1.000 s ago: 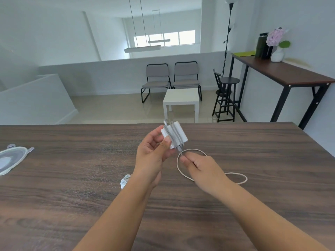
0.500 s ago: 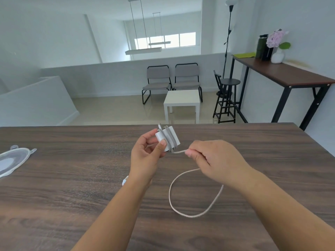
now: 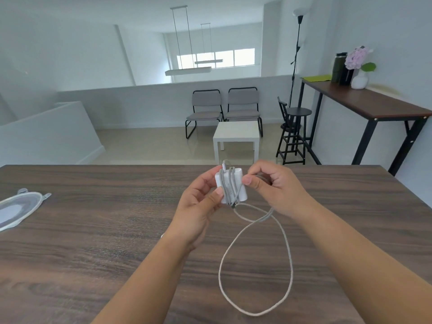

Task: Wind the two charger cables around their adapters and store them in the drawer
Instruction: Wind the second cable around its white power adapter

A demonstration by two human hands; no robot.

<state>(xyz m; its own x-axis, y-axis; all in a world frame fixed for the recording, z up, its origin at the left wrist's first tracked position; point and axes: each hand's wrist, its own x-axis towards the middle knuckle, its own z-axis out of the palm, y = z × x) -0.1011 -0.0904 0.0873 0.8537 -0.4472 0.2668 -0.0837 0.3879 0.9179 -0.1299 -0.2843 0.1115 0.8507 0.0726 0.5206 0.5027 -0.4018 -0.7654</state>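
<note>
A white charger adapter is held above the dark wooden table, gripped by my left hand from its left side. Several turns of grey cable cross its face. My right hand pinches the cable just right of the adapter, at its upper edge. The loose rest of the cable hangs down from the adapter and lies as one big loop on the table in front of me. A small white thing peeks out from under my left wrist; what it is I cannot tell. No drawer is in view.
A clear plastic lid lies at the table's left edge. Beyond the far table edge stand a white side table, two grey chairs, a black stool and a high wall desk with a vase and bottles.
My right hand has risen from below the adapter to its upper right, carrying the cable over it. The loose loop has swung towards me and grown longer on the table.
</note>
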